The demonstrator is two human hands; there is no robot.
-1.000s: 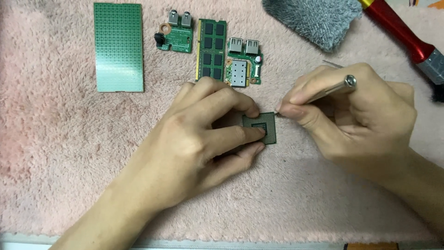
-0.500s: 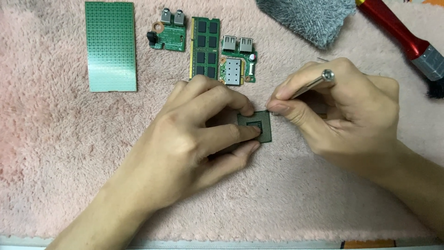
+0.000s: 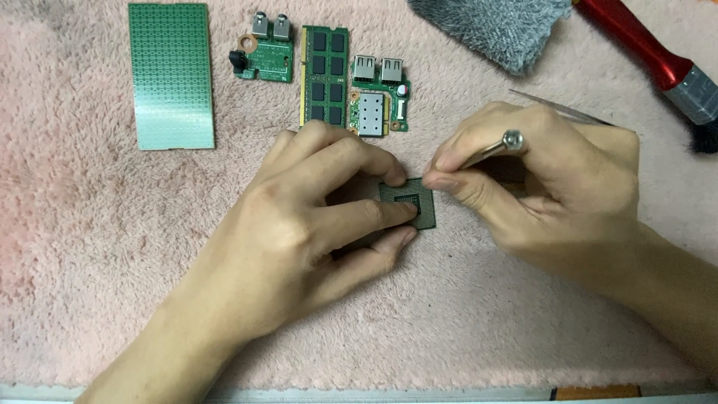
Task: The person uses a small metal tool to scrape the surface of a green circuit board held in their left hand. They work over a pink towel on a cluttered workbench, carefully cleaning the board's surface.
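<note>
1. On the pink fleece mat [image 3: 97,247] that covers the tabletop, a small square processor chip [image 3: 413,203] lies flat at the middle of the view, between both hands.
2. Left hand [image 3: 299,224] is curled over the chip from the left, its fingertips [image 3: 393,213] pinching the chip's near and far edges to pin it against the mat.
3. Right hand [image 3: 538,187] is closed around a thin metal tool [image 3: 490,148] with a rounded cap, held like a pen; the tip is hidden behind the thumb, right at the chip's upper right corner.
4. Beyond the hands lie a green perforated board [image 3: 171,75], a small audio-jack board [image 3: 263,51], a memory module [image 3: 324,75] and a port board [image 3: 378,93], all close together but apart from the chip.
5. At the far right sit a grey cloth [image 3: 497,26], a red-handled brush [image 3: 651,56] and a pair of tweezers [image 3: 557,108], partly behind the right hand.
6. Risk, as I judge it: the soft pile gives under pressure, so a hard push from the tool could tip the chip or make it skid out of the pinch.
7. A slipping tip could scratch the chip's top face or jab the left fingertips, which sit just beside it.
8. Fleece fibres may also snag on the chip's underside or shed lint onto it.
</note>
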